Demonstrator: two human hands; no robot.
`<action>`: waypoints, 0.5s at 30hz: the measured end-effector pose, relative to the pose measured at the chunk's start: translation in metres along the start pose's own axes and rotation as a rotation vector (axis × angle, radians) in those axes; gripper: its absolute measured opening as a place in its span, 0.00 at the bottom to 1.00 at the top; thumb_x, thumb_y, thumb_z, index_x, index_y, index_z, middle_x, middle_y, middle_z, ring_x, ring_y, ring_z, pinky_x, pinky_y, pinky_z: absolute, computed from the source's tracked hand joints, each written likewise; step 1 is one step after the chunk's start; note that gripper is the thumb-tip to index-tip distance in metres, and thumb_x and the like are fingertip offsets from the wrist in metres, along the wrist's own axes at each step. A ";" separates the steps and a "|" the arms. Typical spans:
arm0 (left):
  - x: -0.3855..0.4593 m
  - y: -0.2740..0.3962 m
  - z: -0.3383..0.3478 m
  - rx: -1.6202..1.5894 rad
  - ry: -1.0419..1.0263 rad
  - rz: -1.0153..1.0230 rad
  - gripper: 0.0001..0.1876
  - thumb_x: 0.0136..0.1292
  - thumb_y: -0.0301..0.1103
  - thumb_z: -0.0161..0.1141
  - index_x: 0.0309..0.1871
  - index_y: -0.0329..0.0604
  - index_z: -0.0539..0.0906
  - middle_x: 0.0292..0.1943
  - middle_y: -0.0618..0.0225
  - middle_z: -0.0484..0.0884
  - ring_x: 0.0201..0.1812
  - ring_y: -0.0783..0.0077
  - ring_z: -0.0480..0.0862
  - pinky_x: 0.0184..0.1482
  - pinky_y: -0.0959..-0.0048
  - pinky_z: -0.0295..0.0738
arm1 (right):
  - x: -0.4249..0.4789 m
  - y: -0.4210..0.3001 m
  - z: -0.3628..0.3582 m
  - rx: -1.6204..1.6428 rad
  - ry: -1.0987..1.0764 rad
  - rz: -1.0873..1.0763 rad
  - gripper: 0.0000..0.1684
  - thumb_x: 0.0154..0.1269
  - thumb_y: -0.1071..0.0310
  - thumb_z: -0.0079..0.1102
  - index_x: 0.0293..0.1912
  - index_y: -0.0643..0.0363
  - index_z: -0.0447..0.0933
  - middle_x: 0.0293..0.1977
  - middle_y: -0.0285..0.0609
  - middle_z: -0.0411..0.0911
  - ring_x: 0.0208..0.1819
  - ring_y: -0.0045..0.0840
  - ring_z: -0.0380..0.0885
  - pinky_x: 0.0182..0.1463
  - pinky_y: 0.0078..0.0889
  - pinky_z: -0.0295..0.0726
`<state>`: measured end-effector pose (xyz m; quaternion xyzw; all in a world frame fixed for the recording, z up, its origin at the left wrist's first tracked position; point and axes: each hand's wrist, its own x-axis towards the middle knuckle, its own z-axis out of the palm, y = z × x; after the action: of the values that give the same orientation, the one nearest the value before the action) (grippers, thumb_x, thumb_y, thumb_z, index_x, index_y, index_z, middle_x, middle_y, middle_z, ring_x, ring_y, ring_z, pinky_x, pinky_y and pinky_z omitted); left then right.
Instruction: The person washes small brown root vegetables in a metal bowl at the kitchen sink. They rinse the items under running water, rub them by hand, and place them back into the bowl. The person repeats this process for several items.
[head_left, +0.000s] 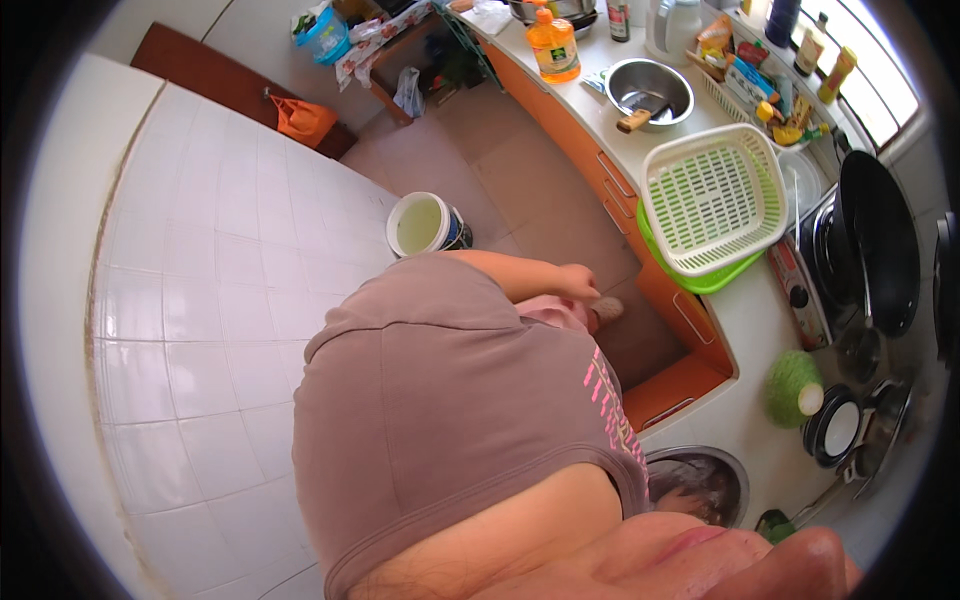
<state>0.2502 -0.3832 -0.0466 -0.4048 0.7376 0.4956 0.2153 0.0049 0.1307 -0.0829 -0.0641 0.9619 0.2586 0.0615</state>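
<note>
My left hand (579, 283) hangs beside my body with its fingers curled in, near my pink lower garment (553, 310). Nothing shows in it. My right hand (684, 499) is down inside the round metal sink (739, 472) in the counter. My chin and shirt partly cover the sink, so what that hand holds is hidden. On the counter past the sink stands a large green gourd (789, 386) with a pale end. Black-rimmed dishes (836, 427) are stacked beside it.
A white plastic basket (709, 196) rests on a green one (720, 281). Beyond are a metal bowl (651, 86) with a wooden-handled tool (634, 121) and an orange detergent bottle (553, 46). A black wok (881, 247) stands by the gas stove (796, 296). A bucket (420, 225) holds cloudy liquid.
</note>
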 end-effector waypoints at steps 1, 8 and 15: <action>-0.012 -0.012 -0.019 -0.107 0.024 -0.111 0.21 0.59 0.43 0.57 0.50 0.37 0.81 0.35 0.58 0.83 0.27 0.62 0.86 0.29 0.65 0.82 | -0.007 0.009 0.014 -0.039 0.018 -0.161 0.38 0.65 0.42 0.43 0.70 0.47 0.56 0.71 0.36 0.51 0.63 0.47 0.65 0.61 0.55 0.64; -0.010 -0.208 -0.094 -0.207 0.404 -0.395 0.19 0.60 0.42 0.55 0.29 0.31 0.83 0.26 0.53 0.83 0.22 0.60 0.85 0.26 0.62 0.82 | -0.050 -0.001 -0.098 0.294 -0.196 0.274 0.22 0.64 0.54 0.48 0.51 0.54 0.78 0.55 0.41 0.74 0.48 0.39 0.78 0.50 0.44 0.77; -0.038 -0.332 -0.189 -0.504 0.499 -0.446 0.14 0.62 0.37 0.52 0.40 0.36 0.82 0.25 0.54 0.83 0.20 0.64 0.82 0.22 0.65 0.79 | -0.083 -0.168 -0.193 0.739 0.030 -0.179 0.21 0.64 0.54 0.49 0.51 0.54 0.78 0.54 0.40 0.75 0.47 0.38 0.78 0.49 0.43 0.77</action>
<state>0.5568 -0.5999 -0.1255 -0.7023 0.5170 0.4887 0.0263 0.0963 -0.1039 0.0133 -0.1250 0.9817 -0.1129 0.0889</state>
